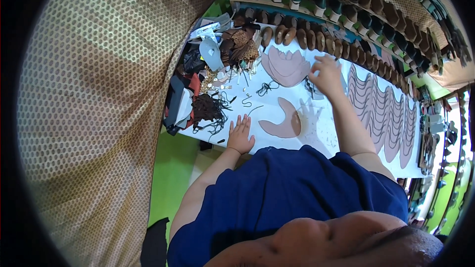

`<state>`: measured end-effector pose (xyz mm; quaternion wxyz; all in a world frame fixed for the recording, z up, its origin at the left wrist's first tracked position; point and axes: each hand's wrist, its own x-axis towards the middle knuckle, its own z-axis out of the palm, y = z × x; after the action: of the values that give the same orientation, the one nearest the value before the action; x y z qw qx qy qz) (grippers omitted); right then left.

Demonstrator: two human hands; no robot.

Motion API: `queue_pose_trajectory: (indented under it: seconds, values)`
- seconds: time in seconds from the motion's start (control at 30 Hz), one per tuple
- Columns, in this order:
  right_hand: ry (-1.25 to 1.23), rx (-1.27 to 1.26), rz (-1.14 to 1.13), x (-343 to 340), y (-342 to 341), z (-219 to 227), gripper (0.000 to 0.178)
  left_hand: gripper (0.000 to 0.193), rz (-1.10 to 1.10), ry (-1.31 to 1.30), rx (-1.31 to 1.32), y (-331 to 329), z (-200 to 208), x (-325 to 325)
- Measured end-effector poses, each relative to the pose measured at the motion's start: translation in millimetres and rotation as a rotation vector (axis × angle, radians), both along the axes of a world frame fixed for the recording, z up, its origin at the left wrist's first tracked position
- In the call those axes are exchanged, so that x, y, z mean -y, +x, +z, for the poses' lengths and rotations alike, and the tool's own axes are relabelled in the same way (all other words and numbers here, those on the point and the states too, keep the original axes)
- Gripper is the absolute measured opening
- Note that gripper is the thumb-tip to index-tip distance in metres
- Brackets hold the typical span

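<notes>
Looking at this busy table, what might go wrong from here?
The right hand could bump the stacked pinkish pieces near it and scatter them. Loose black cord lying by that stack might snag or tangle. Dark strings near the left hand lie close to the edge and could slip off the table.

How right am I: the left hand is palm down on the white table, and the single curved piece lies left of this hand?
The side is wrong: the head view shows the single curved piece right of the left hand, palm down on the white table.
</notes>
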<state>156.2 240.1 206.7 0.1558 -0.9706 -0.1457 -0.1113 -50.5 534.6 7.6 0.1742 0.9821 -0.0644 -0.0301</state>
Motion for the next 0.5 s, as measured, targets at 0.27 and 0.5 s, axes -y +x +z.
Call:
queue_pose_trajectory:
  seconds: [0.27,0.5]
  values:
    - [-0.207,-0.267,0.13,-59.9,21.6,-162.9,0.025,0.081,-0.01,0.031,-0.026,3.0,3.3,4.9]
    - [0.055,-0.209,0.004,-47.3,23.9,-162.2,0.014,0.08,0.01,-0.004,-0.005,-0.3,1.1,3.3]
